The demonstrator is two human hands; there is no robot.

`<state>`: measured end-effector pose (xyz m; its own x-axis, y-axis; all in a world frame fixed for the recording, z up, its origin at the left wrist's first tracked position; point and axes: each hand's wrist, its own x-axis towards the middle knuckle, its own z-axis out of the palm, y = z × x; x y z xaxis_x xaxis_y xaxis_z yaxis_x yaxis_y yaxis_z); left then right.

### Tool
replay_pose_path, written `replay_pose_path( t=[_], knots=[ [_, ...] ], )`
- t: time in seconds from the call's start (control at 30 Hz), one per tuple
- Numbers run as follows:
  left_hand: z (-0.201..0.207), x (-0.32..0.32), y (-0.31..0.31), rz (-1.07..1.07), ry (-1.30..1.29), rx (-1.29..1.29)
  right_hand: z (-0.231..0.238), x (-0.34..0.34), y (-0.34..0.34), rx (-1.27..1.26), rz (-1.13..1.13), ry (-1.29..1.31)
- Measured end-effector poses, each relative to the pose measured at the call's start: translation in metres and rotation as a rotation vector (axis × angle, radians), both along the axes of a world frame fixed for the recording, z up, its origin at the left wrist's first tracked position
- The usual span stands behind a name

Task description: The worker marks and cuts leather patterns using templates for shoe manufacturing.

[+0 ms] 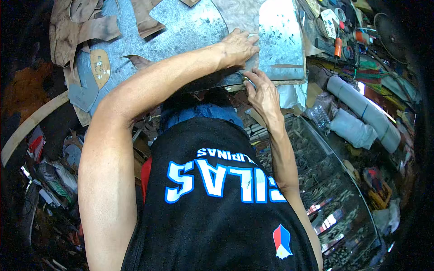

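Observation:
My left hand (238, 47) lies on the worktable, its fingers stretched out and pressing on a greyish-brown sheet (239, 13) that looks like leather. Close by, at the table's near edge, my right hand (263, 94) is closed in a pinch. A small, thin thing shows at its fingertips, too little of it to name. The metal-covered tabletop (181, 25) is scuffed and spotted dark. Brown leather pieces (97, 29) with cut edges lie at the far left. A tan card pattern (100, 67) and a grey pattern piece (83, 95) sit at the left edge.
Tools and small parts, among them an orange-handled tool (338, 47), crowd the right side. Wrapped rolls (361, 110) and a plastic-wrapped bundle (352, 128) lie below them. A glass-topped case (334, 189) stands to my right. Mixed clutter (54, 180) fills the left.

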<state>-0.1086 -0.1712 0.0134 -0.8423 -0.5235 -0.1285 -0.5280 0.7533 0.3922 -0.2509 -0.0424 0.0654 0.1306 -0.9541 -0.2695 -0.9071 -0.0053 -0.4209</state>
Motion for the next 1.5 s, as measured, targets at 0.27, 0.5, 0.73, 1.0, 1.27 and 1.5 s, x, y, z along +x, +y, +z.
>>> replay_pose_path(
  t=[0.27,0.5,0.73,1.0,1.27,1.5],
  knots=[
    [0.006,0.0,0.006,0.022,-0.031,-0.023,0.005,-0.018,-0.006,0.03,0.051,-0.047],
    [0.004,-0.003,0.014,0.048,-0.037,-0.033,0.008,-0.036,-0.009,0.062,0.139,-0.077],
    [0.003,-0.005,0.018,0.071,-0.072,-0.065,0.017,-0.056,-0.011,0.153,0.176,-0.003],
    [0.006,-0.006,0.026,0.111,-0.066,-0.101,0.019,-0.071,-0.017,0.173,0.222,-0.058],
    [0.02,-0.028,0.077,0.369,-0.155,-0.098,0.022,-0.096,-0.074,0.036,0.155,-0.086],
    [0.01,-0.042,0.094,0.633,-0.183,-0.202,-0.002,-0.031,-0.194,-0.082,0.992,-0.108]
  ],
)
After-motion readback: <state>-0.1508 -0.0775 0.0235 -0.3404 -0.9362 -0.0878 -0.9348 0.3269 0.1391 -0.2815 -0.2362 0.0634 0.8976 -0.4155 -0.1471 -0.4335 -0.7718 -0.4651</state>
